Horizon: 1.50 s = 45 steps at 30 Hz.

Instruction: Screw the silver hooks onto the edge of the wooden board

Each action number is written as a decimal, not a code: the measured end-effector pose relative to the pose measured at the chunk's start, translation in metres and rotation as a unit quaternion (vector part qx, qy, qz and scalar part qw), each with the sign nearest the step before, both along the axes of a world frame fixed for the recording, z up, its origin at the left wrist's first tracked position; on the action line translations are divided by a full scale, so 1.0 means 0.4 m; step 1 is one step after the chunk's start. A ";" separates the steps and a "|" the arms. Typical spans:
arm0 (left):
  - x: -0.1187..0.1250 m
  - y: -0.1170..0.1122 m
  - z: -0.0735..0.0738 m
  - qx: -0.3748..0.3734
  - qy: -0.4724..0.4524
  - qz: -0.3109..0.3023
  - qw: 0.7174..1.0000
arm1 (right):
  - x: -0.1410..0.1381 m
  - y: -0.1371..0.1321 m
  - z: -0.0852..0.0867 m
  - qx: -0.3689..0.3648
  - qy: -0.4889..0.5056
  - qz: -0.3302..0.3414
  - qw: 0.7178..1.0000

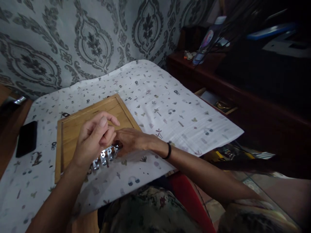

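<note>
My left hand (pixel 98 134) is above the near edge of a wooden board (pixel 89 110), its fingers curled in and the thumb against them. Whatever may be inside that hand is hidden. Just beyond, my right hand (pixel 130 139), with a dark band at the wrist, grips one end of a row of shiny metal clips (pixel 104 157). The clips hang partly below my left hand, near the board's front edge. The fingertips of my right hand are mostly hidden behind the left.
A patterned white cloth (pixel 165 116) covers the table under the board. At left lies a black phone (pixel 26 139). To the right, a dark desk holds a plastic bottle (pixel 206 42), above a half-open drawer (pixel 216 100). A patterned curtain (pixel 97 35) hangs behind.
</note>
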<state>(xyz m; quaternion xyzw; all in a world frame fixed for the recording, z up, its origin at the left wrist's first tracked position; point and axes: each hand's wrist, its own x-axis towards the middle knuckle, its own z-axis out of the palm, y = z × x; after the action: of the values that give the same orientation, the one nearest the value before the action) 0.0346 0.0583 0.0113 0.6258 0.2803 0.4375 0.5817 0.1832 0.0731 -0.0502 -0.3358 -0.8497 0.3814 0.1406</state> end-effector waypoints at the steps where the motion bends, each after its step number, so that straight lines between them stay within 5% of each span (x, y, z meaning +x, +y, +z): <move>1: 0.003 -0.004 0.000 0.010 0.003 0.033 0.999 | 0.000 0.000 0.000 0.002 -0.005 0.000 1.000; 4: 0.015 -0.025 -0.001 0.022 -0.004 0.169 0.985 | 0.001 0.001 -0.006 0.009 -0.002 -0.003 1.000; 7: 0.020 -0.039 -0.002 0.017 -0.015 0.224 0.974 | 0.002 0.001 -0.008 0.002 0.004 -0.009 1.000; 11: 0.014 -0.028 -0.004 0.012 -0.023 0.176 0.984 | 0.001 -0.002 0.001 0.004 -0.004 -0.007 1.000; 19: -0.009 0.005 0.007 -0.005 0.001 -0.022 1.000 | 0.000 0.000 -0.018 0.022 0.029 0.002 0.999; 35: -0.023 -0.022 0.013 0.083 -0.096 0.123 0.984 | -0.001 0.001 0.011 0.042 -0.038 0.002 0.998; 45: -0.023 -0.018 -0.010 0.098 -0.118 0.126 0.980 | -0.002 0.005 0.001 0.035 -0.027 0.003 0.999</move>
<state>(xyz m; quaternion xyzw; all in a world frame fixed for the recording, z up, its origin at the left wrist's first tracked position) 0.0255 0.0512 0.0074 0.5835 0.2419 0.6036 0.4865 0.1823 0.0752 -0.0500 -0.3386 -0.8668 0.3427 0.1286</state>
